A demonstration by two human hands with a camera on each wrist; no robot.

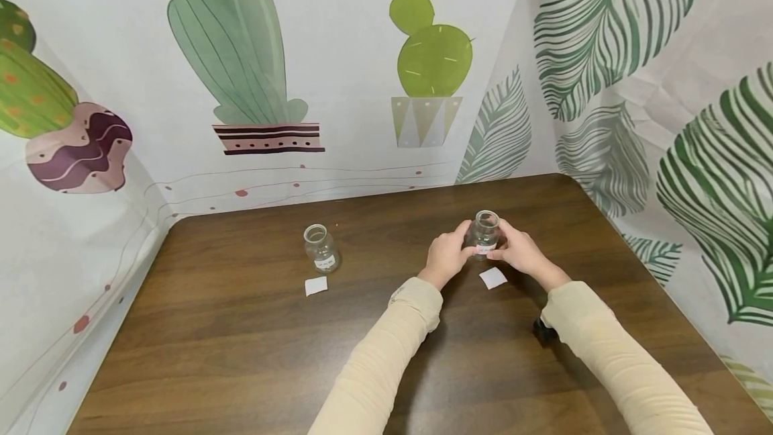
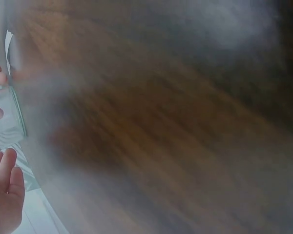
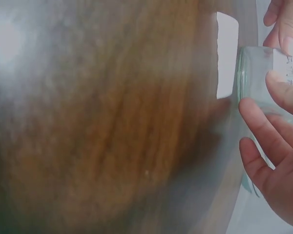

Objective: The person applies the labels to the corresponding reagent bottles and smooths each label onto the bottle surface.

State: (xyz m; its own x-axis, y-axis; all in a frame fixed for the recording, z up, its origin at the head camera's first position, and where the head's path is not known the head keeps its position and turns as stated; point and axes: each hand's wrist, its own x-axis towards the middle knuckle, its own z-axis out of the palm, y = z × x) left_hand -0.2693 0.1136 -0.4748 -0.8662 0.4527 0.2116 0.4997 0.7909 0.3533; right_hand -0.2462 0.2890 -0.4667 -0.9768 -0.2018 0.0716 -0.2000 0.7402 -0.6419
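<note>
A small clear glass jar [image 1: 486,225] with a white label [image 1: 485,248] stands upright between both hands, its mouth uncovered. From one side my left hand [image 1: 445,255] holds it, and from the other my right hand [image 1: 521,251]. Both thumbs lie at the label, as the right wrist view shows, with the right hand's fingers [image 3: 263,129] along the glass. The left wrist view catches only part of the left hand [image 2: 7,195] and the jar [image 2: 10,114] at its edge. A small white paper piece [image 1: 493,278] lies just in front of the jar. Whether the base touches the table is unclear.
A second labelled glass jar [image 1: 321,247] stands to the left, with another white paper piece [image 1: 316,285] before it. Beside the right sleeve is a small black object [image 1: 545,332], partly hidden. Behind the brown table [image 1: 253,348] hangs a cloth [image 1: 350,39] printed with plants.
</note>
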